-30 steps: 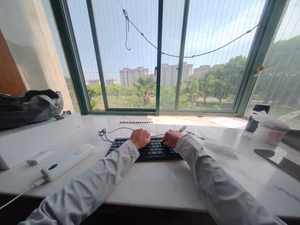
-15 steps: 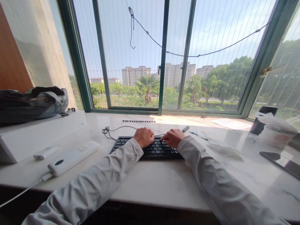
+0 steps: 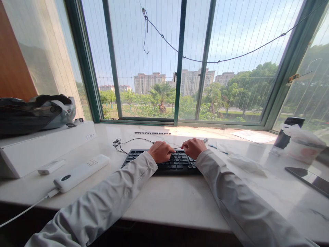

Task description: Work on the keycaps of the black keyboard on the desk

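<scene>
A black wired keyboard (image 3: 136, 157) lies on the pale marble sill (image 3: 169, 199) in front of the window. My left hand (image 3: 160, 151) rests on its middle keys with the fingers bent down and the thumb pointing right. My right hand (image 3: 194, 147) sits over the keyboard's right part, fingers also curled onto the keys. Neither hand holds anything. Both arms wear light long sleeves. The keyboard's cable (image 3: 120, 143) coils at the back left.
At the left stand a white box (image 3: 46, 147) with a dark helmet-like object (image 3: 36, 113) on it, a long white device (image 3: 81, 172) and a small white one (image 3: 50, 166). To the right lie a pen (image 3: 217, 148), paper (image 3: 253, 136), a bagged cup (image 3: 299, 145) and a phone (image 3: 307, 176).
Both hands have shifted slightly to the right along the keyboard, fingers moving on the keys. The view has turned a little to the left.
</scene>
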